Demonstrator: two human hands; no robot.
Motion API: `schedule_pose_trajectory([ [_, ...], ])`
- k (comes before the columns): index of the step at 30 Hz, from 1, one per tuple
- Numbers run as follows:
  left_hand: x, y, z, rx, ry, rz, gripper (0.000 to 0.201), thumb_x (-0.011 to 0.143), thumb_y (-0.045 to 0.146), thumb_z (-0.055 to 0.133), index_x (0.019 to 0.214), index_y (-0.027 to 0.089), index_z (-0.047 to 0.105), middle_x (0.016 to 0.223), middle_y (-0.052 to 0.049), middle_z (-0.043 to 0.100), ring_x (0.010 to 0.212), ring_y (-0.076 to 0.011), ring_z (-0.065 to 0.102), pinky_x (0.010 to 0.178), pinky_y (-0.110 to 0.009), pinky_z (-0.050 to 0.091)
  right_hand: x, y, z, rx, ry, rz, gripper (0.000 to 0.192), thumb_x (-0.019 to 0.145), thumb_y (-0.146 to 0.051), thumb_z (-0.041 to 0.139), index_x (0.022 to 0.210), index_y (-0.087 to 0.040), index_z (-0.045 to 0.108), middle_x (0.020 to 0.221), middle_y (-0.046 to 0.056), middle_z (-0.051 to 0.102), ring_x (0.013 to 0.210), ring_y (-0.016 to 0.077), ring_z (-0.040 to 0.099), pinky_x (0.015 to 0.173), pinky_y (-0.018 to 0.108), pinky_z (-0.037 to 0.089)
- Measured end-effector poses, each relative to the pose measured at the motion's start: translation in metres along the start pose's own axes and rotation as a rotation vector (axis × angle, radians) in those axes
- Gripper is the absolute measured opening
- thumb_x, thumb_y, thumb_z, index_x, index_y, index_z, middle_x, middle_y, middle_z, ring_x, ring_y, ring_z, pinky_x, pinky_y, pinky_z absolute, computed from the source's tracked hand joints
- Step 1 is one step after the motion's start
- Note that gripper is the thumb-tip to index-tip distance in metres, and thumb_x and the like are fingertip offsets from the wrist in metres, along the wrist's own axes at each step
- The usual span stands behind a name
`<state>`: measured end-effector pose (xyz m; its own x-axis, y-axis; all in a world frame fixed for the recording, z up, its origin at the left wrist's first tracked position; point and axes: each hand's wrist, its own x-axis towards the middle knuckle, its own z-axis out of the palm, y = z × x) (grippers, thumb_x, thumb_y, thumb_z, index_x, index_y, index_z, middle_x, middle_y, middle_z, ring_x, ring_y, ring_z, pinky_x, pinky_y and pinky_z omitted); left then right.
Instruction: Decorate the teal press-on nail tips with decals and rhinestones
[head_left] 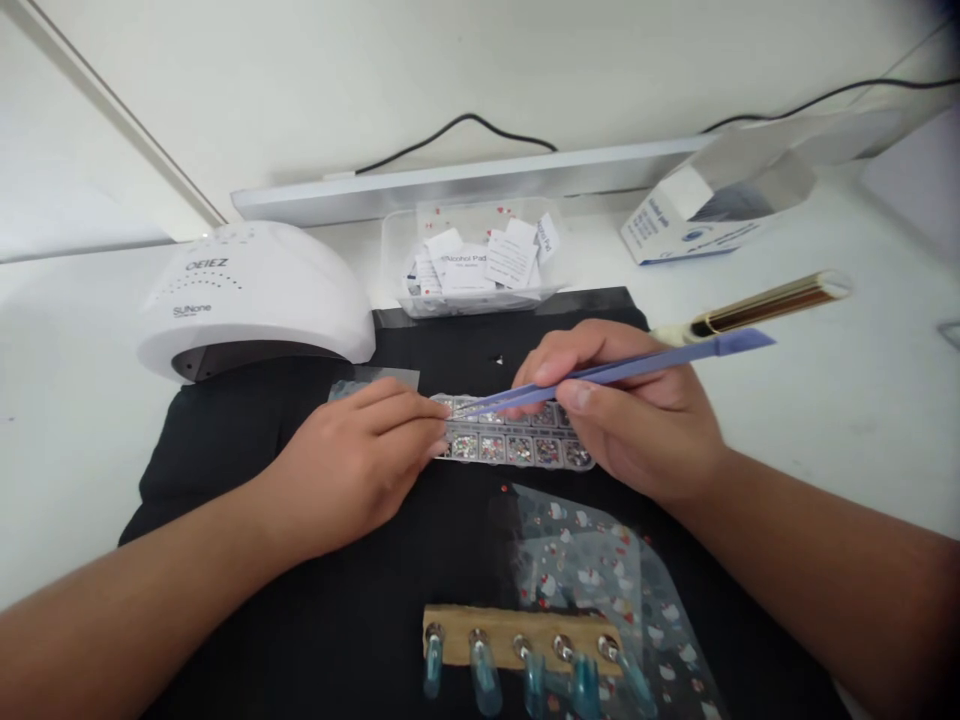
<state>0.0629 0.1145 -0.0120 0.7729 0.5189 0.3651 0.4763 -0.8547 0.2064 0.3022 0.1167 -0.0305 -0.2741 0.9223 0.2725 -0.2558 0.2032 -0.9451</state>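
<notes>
My right hand (637,420) is closed round purple tweezers (615,372), whose thin tips point left over the top row of a clear compartment case (521,450). Small glittering rhinestones fill the case's little sections. At its left end, the fingers of my left hand (367,455) are closed on the case and hide that corner. A gold-handled stick (772,303) juts out behind my right hand; whether that hand also grips it, I cannot tell. Nearer to me, several blue-green false nails (486,685) are mounted on a tan strip (457,630).
A white nail lamp (259,300) stands at the left. Behind the black mat (315,600), a clear tub (472,305) holds alcohol pad packets, with an opened box (675,225) to its right. Patterned clear film (592,550) lies on the mat, partly under the strip.
</notes>
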Motion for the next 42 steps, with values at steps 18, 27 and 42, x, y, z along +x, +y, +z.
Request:
schedule_pose_trajectory([
  [18, 0.0, -0.011, 0.005, -0.247, 0.061, -0.144, 0.016, 0.091, 0.013, 0.057, 0.104, 0.012, 0.066, 0.1, -0.008, 0.073, 0.094, -0.016, 0.068, 0.085, -0.028, 0.059, 0.003, -0.016, 0.002, -0.556, -0.381, -0.32, 0.021, 0.082, -0.007, 0.053, 0.092, -0.023, 0.061, 0.069, 0.001, 0.061, 0.06, 0.0136, 0.057, 0.054, 0.028, 0.05],
  [27, 0.001, -0.008, 0.005, -0.219, 0.065, -0.135, 0.014, 0.093, 0.014, 0.053, 0.1, 0.012, 0.065, 0.099, -0.008, 0.073, 0.092, -0.0161, 0.068, 0.083, -0.027, 0.056, 0.002, -0.022, 0.007, -0.726, -0.494, -0.385, 0.022, 0.081, -0.006, 0.053, 0.092, -0.023, 0.06, 0.069, 0.004, 0.063, 0.064, 0.0176, 0.061, 0.058, 0.031, 0.053],
  [42, -0.003, -0.002, 0.005, -0.244, 0.028, -0.111, 0.012, 0.094, 0.015, 0.051, 0.097, 0.017, 0.063, 0.104, -0.005, 0.071, 0.092, -0.0159, 0.066, 0.08, -0.028, 0.055, -0.012, -0.036, 0.025, -0.973, -0.473, -0.391, 0.021, 0.073, -0.005, 0.051, 0.081, -0.024, 0.056, 0.063, 0.003, 0.063, 0.063, 0.0203, 0.064, 0.057, 0.034, 0.054],
])
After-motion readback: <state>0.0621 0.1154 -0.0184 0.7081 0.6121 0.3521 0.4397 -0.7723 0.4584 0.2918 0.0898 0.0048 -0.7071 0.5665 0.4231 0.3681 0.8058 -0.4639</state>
